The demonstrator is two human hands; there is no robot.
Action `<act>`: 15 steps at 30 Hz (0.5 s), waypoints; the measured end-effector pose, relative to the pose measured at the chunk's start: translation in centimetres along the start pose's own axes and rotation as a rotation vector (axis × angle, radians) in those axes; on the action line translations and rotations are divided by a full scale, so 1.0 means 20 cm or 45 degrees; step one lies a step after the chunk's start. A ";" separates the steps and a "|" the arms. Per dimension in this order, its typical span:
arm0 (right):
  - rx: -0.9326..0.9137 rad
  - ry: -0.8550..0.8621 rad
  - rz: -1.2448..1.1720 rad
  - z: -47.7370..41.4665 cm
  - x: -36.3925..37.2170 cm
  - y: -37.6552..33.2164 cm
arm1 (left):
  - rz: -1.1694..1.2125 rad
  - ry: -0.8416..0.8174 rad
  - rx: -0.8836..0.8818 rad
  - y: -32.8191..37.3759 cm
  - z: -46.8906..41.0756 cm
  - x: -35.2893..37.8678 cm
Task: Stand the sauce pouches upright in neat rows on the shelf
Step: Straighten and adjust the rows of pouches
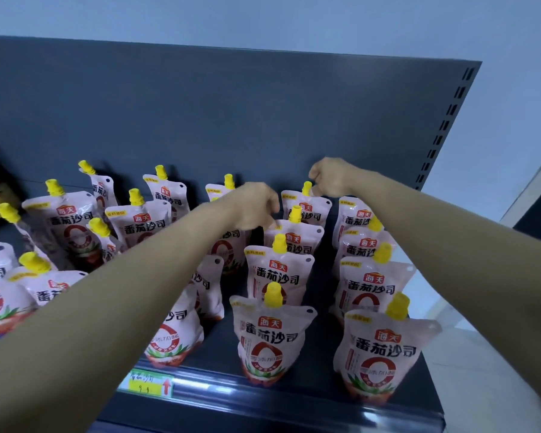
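Several pink sauce pouches with yellow caps stand on the dark shelf [320,364]. A middle row runs back from the front pouch [270,339], and a right row from another pouch [384,354]. My right hand [331,176] reaches to the back and pinches the top of the rear pouch [306,207] beside its cap. My left hand [256,207] has its fingers curled down, pinching the top left corner of the second pouch from the back [294,237]. My left forearm hides part of the pouches beneath it.
On the left, pouches stand unevenly; two lean [10,220] [100,235]. A yellow price tag [147,382] sits on the shelf's front rail. The grey back panel [231,120] rises behind, with a slotted upright [444,120] at its right edge.
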State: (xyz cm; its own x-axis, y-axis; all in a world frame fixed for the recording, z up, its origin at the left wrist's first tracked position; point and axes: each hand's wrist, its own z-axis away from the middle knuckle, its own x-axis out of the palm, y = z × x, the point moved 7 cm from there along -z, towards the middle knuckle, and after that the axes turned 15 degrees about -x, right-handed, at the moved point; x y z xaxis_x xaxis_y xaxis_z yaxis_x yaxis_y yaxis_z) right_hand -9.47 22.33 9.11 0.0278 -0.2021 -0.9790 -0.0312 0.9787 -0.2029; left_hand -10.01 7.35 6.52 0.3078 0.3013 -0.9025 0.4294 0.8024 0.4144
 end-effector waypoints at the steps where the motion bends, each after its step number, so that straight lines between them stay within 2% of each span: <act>1: -0.003 -0.036 0.008 -0.03 0.03 0.01 | -0.027 -0.031 0.001 0.01 -0.03 0.03; 5: -0.009 -0.083 0.005 -0.10 0.10 0.03 | -0.079 -0.072 0.025 0.04 -0.10 0.09; 15: -0.143 0.025 -0.004 -0.24 0.09 0.00 | -0.046 -0.021 -0.037 -0.01 -0.17 0.06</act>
State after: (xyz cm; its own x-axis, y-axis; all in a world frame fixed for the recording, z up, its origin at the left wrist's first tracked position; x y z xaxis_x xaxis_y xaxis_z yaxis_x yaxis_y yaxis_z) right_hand -14.30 21.88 7.31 0.0086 -0.2071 -0.9783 -0.1431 0.9680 -0.2062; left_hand -12.65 9.26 4.83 0.3065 0.2635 -0.9147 0.4159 0.8273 0.3776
